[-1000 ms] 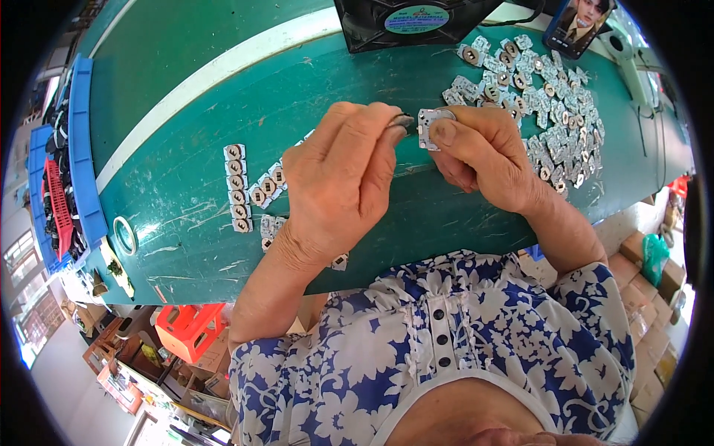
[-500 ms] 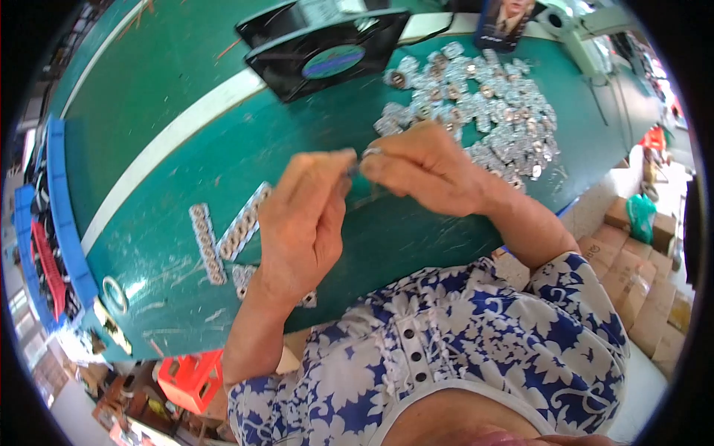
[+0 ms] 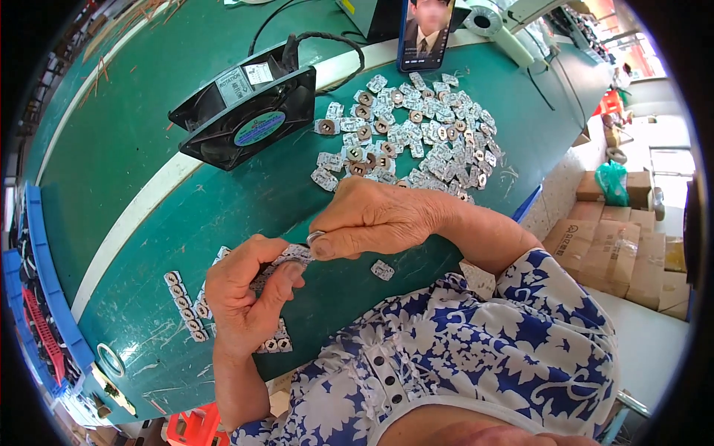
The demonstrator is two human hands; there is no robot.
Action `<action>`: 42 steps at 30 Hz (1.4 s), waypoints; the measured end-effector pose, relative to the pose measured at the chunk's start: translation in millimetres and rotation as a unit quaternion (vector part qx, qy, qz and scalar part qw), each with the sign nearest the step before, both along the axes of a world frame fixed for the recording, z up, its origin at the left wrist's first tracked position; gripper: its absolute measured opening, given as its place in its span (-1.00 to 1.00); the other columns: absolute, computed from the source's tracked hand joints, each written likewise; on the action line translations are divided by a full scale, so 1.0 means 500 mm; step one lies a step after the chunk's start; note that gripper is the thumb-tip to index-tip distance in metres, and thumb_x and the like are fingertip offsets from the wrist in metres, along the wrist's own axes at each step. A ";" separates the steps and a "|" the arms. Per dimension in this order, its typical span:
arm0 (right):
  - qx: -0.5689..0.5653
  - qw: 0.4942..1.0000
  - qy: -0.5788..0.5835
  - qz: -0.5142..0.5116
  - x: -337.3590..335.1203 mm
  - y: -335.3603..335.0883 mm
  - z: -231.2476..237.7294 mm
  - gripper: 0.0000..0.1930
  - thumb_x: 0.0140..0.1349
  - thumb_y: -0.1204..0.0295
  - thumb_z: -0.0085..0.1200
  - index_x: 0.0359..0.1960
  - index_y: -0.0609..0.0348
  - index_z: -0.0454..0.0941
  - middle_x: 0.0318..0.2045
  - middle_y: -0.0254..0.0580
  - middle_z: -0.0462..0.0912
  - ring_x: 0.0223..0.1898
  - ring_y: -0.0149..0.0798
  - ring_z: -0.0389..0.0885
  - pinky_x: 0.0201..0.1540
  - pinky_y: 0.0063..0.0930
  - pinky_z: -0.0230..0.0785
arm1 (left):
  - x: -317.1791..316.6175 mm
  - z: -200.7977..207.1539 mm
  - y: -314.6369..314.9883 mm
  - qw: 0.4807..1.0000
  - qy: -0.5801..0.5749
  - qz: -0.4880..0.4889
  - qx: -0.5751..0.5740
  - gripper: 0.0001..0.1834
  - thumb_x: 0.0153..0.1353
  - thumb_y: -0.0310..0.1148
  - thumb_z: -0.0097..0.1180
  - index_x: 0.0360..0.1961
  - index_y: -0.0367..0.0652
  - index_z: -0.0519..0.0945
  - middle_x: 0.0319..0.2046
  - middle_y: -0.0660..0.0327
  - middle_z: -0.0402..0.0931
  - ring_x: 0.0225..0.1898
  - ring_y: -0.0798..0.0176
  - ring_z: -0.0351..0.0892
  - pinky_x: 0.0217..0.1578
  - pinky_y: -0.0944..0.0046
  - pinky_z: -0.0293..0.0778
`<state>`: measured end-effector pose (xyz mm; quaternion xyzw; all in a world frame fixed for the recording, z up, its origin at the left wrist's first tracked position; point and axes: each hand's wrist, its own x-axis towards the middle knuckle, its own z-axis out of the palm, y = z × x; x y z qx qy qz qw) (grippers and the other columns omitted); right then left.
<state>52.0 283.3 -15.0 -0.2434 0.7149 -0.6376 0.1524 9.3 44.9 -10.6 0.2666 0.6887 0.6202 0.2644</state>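
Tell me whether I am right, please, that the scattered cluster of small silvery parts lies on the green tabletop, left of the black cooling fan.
Not quite: the head view shows the cluster of small silvery parts on the green tabletop, but right of the black cooling fan.

Over there, the left hand has turned, showing metal plates; the right hand now meets it. A loose plate has appeared.

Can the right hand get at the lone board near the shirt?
Probably yes: the right hand is close and nothing covers the lone board. It's pinching a small piece, though.
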 end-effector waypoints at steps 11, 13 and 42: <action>0.063 0.972 0.218 -0.066 0.012 -0.040 -0.033 -0.61 0.47 0.32 -0.01 -0.55 0.28 0.37 -0.73 -0.14 0.37 -0.74 -0.09 0.35 -0.64 -0.28 0.16 | -0.006 -0.008 -0.021 0.998 -0.016 -0.056 -0.036 -0.92 0.30 -0.50 0.21 -0.29 -0.31 0.61 -0.49 0.23 0.61 -0.52 0.44 0.60 -0.56 0.46 0.45; -0.070 0.995 -0.069 -0.021 0.027 -0.050 0.007 -0.60 0.47 0.33 -0.04 -0.58 0.25 0.36 -0.75 -0.20 0.37 -0.75 -0.20 0.35 -0.67 -0.34 0.13 | -0.004 0.007 -0.033 0.991 -0.106 -0.076 -0.002 -0.91 0.33 -0.48 0.19 -0.29 -0.31 0.60 -0.48 0.23 0.61 -0.53 0.45 0.59 -0.57 0.47 0.45; -0.030 0.958 -0.209 -0.194 0.028 -0.061 -0.010 -0.52 0.49 0.16 -0.06 -0.58 0.20 0.42 -0.72 -0.44 0.37 -0.66 -0.59 0.30 -0.62 -0.60 0.14 | 0.005 -0.055 0.015 0.935 0.343 0.094 -0.014 -0.79 0.16 -0.64 0.21 -0.17 -0.26 0.56 -0.46 0.09 0.52 -0.54 0.08 0.53 -0.56 0.22 0.41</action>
